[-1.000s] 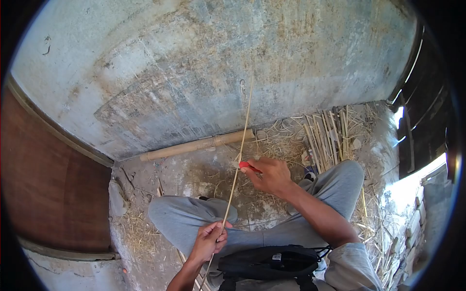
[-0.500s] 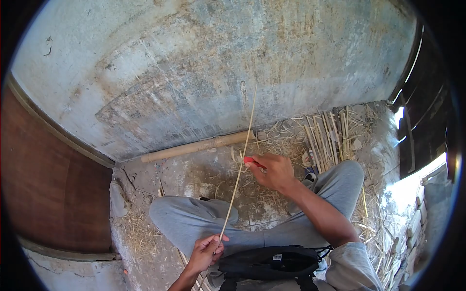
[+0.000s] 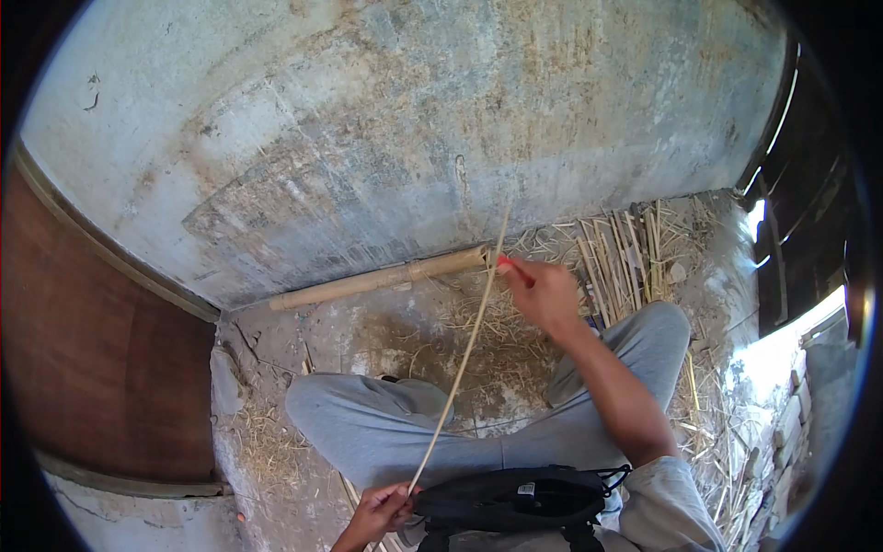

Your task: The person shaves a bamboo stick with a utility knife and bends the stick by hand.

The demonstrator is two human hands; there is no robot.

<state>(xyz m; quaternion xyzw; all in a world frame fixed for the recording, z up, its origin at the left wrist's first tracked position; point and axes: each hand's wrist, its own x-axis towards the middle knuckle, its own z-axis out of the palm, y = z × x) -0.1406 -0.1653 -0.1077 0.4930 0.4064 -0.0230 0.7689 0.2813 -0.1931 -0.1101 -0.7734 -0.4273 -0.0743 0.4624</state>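
A long, thin bamboo strip [image 3: 465, 357] slants up across my lap toward the wall. My left hand [image 3: 379, 515] is closed on its lower end, beside the black waist bag [image 3: 506, 511]. Farther up, my right hand [image 3: 549, 296] grips a small red-handled cutting tool [image 3: 517, 269], held against or very near the strip's upper part. The fingers hide most of this tool, and its blade cannot be made out.
A bamboo pole [image 3: 386, 279] lies along the foot of the stained wall [image 3: 441, 120]. Split bamboo sticks [image 3: 621, 262] are bundled at the right. Shavings [image 3: 469, 317] litter the floor around my legs. A brown door panel [image 3: 110, 340] stands at the left.
My right hand and the red tool have moved up and right along the strip. My left hand has drawn down toward my body with the strip, whose tip is lower and farther right.
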